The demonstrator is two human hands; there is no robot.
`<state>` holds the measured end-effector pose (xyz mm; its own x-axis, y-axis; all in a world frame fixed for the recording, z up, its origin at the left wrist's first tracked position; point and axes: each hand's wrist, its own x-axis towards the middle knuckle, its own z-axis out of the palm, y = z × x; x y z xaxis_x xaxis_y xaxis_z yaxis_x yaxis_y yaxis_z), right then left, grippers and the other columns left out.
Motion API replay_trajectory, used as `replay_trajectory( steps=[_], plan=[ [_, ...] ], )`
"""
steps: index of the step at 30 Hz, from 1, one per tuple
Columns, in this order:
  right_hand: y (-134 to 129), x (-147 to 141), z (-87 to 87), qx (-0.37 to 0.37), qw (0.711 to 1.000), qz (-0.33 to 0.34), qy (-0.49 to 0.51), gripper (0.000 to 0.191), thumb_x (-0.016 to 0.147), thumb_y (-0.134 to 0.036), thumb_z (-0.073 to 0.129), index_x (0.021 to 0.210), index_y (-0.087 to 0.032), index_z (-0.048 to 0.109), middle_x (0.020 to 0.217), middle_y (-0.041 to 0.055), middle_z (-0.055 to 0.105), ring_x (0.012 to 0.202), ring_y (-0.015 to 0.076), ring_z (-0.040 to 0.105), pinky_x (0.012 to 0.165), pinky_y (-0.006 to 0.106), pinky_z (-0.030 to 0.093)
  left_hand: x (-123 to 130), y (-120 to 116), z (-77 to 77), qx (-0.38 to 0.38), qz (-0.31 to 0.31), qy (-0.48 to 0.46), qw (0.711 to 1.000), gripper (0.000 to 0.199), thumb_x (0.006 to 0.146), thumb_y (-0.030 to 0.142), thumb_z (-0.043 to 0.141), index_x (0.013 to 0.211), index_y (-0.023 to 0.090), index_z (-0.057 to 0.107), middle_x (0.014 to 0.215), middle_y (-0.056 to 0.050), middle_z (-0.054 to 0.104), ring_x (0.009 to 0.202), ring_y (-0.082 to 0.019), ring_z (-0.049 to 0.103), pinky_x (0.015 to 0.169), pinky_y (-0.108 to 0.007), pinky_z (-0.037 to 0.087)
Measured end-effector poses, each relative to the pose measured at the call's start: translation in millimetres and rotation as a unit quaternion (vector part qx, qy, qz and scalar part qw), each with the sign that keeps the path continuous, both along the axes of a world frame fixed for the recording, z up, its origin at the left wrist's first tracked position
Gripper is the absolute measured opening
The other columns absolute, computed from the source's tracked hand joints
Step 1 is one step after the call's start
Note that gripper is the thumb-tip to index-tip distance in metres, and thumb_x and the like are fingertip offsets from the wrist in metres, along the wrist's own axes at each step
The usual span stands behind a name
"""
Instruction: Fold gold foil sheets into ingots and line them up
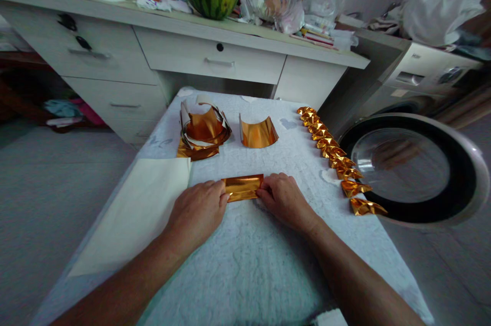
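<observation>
- The left hand (201,208) is curled nearly closed, thumb and fingers pinching the left end of a gold foil strip (244,186).
- The right hand (286,198) has its fingers bent inward and grips the strip's right end between thumb and fingertips.
- The strip lies between the two hands, low over the middle of the cloth-covered table (238,275); it is a narrow, shiny rectangle with a lengthwise crease, and looks only partly folded.
- Beyond it, a single curved sheet (259,134) stands bowed like a trough, seemingly unfolded as yet.
- To its left sits a pile of curled sheets (205,129), metallic gold with pale edges, so a good deal of material appears to be left.
- Along the table's right side runs a row of folded foil pieces (333,153), pointed, crinkled and glossy, apparently finished.
- A smooth cream paper (134,213) lies flat beside the left forearm, its matte surface contrasting with the foil; the tablecloth is pale, soft-looking and slightly ribbed.
</observation>
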<state>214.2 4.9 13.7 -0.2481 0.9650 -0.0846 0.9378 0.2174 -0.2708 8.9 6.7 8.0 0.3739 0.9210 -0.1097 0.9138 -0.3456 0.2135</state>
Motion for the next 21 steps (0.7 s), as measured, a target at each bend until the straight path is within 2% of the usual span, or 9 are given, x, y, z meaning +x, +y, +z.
replay_trajectory(
  steps=[8,12,15,18,21],
  plan=[
    [-0.8,-0.2,-3.2,0.003,0.999,-0.028,0.030,0.015,0.088,-0.027,0.058,0.076,-0.018,0.059,0.077,0.0019,0.065,0.074,0.0160,0.054,0.068,0.028,0.030,-1.3,-1.8,-3.8,0.003,0.017,-0.021,1.000,0.005,0.093,0.023,0.044,0.091,0.021,0.049,0.082,-0.003,0.065,0.076,-0.022,0.062,0.066,-0.033,0.040],
    [-3.6,-1.9,-5.5,0.044,0.996,-0.045,0.059,0.010,0.084,-0.025,0.064,0.089,-0.018,0.059,0.089,0.0037,0.062,0.082,0.0185,0.051,0.072,0.029,0.030,-2.7,-2.1,-7.6,0.038,-0.007,-0.069,0.997,0.006,0.091,0.017,0.046,0.093,0.021,0.049,0.087,-0.003,0.060,0.086,-0.022,0.058,0.074,-0.033,0.041],
    [-5.9,-5.8,-5.4,0.073,0.996,-0.002,0.057,0.004,0.086,-0.018,0.060,0.087,-0.020,0.063,0.093,0.0041,0.060,0.089,0.0203,0.047,0.075,0.032,0.028,-2.8,-1.1,-9.7,0.049,-0.040,-0.085,0.994,0.011,0.091,0.014,0.045,0.088,0.021,0.053,0.089,-0.004,0.057,0.089,-0.022,0.054,0.078,-0.034,0.042],
    [-7.1,-9.9,-7.1,0.078,0.993,0.074,0.048,0.019,0.089,-0.009,0.050,0.083,-0.021,0.064,0.088,0.0023,0.061,0.086,0.0185,0.046,0.076,0.033,0.027,-3.1,1.0,-12.2,0.043,-0.060,-0.090,0.993,0.019,0.092,0.013,0.041,0.083,0.021,0.055,0.086,-0.004,0.057,0.086,-0.022,0.052,0.078,-0.035,0.042],
    [-7.2,-13.2,-10.2,0.081,0.991,0.102,0.040,0.022,0.087,-0.004,0.047,0.083,-0.019,0.062,0.087,0.0020,0.062,0.084,0.0170,0.047,0.077,0.033,0.028,-3.5,2.6,-14.1,0.039,-0.062,-0.098,0.992,0.019,0.092,0.012,0.040,0.083,0.020,0.056,0.086,-0.004,0.058,0.087,-0.022,0.053,0.080,-0.036,0.042]
  ],
)
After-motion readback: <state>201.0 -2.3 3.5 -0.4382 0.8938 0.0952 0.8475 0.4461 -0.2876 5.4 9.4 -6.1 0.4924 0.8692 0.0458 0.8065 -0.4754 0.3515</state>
